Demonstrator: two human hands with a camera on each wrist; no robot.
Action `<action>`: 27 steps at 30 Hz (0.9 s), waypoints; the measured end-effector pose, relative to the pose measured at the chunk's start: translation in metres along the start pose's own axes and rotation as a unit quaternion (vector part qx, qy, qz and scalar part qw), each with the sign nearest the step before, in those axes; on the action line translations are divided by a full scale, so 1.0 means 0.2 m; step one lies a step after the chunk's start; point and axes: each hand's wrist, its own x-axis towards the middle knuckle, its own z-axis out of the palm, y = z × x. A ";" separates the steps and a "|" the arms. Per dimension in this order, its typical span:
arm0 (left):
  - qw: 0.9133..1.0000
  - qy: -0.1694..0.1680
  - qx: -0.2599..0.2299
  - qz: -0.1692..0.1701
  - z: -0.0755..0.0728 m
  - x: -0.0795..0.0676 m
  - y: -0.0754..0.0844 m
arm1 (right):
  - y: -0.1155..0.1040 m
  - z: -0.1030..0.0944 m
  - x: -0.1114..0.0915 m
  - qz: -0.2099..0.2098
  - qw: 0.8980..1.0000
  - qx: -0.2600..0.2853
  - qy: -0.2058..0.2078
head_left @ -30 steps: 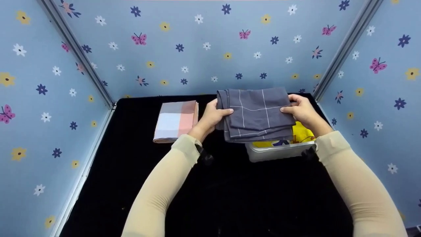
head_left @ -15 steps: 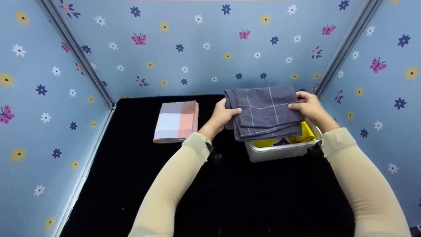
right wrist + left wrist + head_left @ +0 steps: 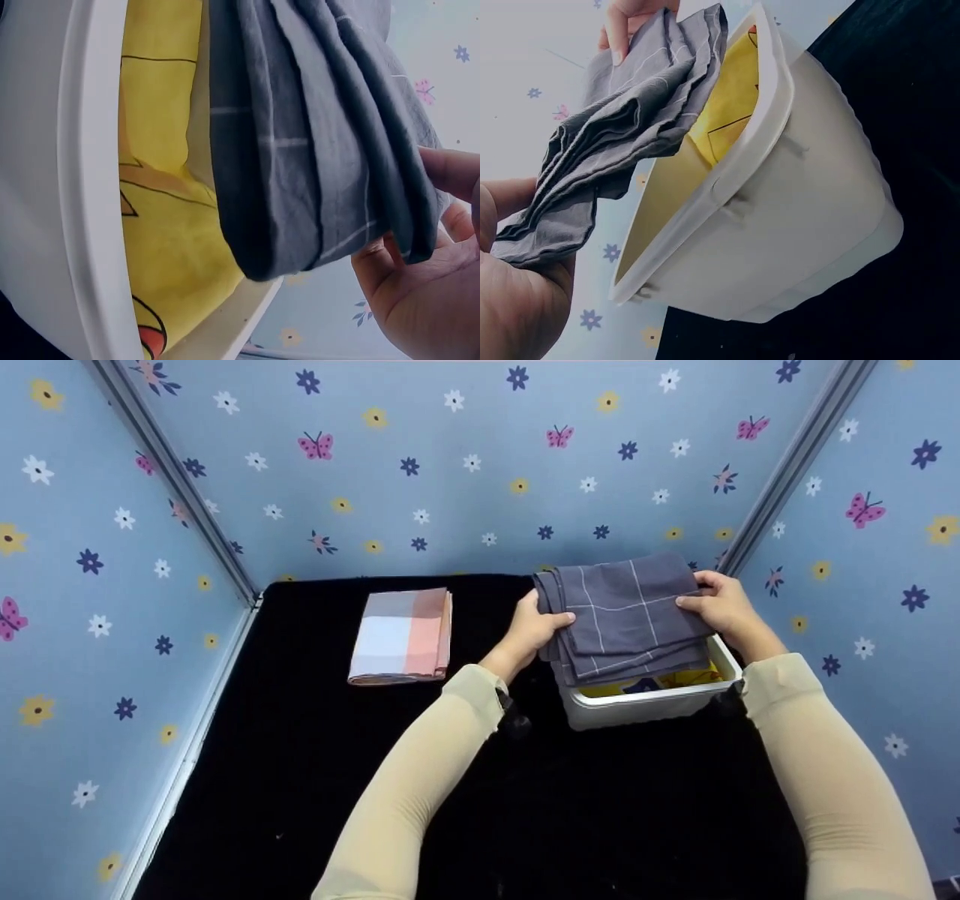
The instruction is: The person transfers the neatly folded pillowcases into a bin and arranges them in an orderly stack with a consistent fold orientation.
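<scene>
between left hand point(image 3: 529, 631) and right hand point(image 3: 726, 609), both pinching its edges: folded dark-gray windowpane-check cloth point(image 3: 619, 611). it's shifted right, now over white plastic bin point(image 3: 652, 709) holding yellow printed fabric point(image 3: 172, 255); looks roughly lined up.

Your left forearm point(image 3: 405, 780) slants forward and to your right; right forearm point(image 3: 840, 765) leans inward to your left. Cream sleeves point(image 3: 474, 690) cover both, ending near wrists. Your left hand point(image 3: 529, 628) pinches, left thumb point(image 3: 559, 619) on top, pointing right. Your right hand point(image 3: 731, 609) pinches too, right thumb point(image 3: 691, 603) pointing left. Hands apart, nearly level in head view, other fingers partly hidden.
</scene>
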 end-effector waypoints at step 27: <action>0.973 0.020 0.225 -0.046 0.21 -0.04 -0.08 | 0.23 -0.05 -0.02 0.021 0.998 -0.029 -0.043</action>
